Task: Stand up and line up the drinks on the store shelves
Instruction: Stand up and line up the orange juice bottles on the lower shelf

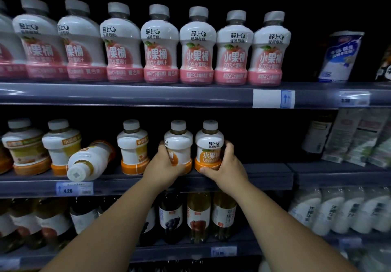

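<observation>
Fingers curled, our left hand holds one white, orange-banded plastic bottle, right hand its neighbour, seemingly touching, right on the middle shelf; we should slide both level, labels forward.

A long grey metal upper shelf runs the full width, and its glossy front strip catches a pale sheen in the dim light. On that strip sits a white paper label with a blue arrow. Below, the grey metal middle shelf carries a blue-and-white price tag (it reads 4.20). The grey bottom shelf bears a blurred pale tag. Behind each tier the black back wall lies in deep shadow.
</observation>
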